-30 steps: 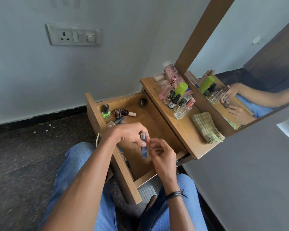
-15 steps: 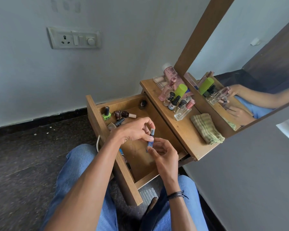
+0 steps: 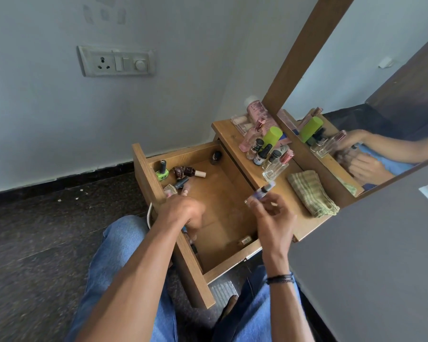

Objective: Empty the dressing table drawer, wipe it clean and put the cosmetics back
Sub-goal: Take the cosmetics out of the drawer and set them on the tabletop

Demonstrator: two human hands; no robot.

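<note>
The wooden drawer (image 3: 146, 169) stands pulled out over my lap. Inside lie a green nail polish (image 3: 162, 172), dark brown nail polishes (image 3: 183, 172), a dark bottle (image 3: 216, 156) in the back corner and a small item (image 3: 244, 241) near the front. My right hand (image 3: 272, 220) pinches a small blue tube (image 3: 262, 193) above the drawer's right side, close to the table top edge. My left hand (image 3: 183, 213) reaches down at the drawer's left wall, knuckles up, fingers hidden beneath it over items there.
The table top (image 3: 235, 134) carries several bottles, among them a green-capped one (image 3: 271, 138) and a glass perfume bottle (image 3: 274, 167), plus a folded green cloth (image 3: 311, 193). A mirror (image 3: 381, 95) stands behind. A wall socket (image 3: 115, 60) is at upper left.
The blue tube passed from my left hand to my right hand, which lifted it right toward the table top. My left hand dropped to the drawer's left side.
</note>
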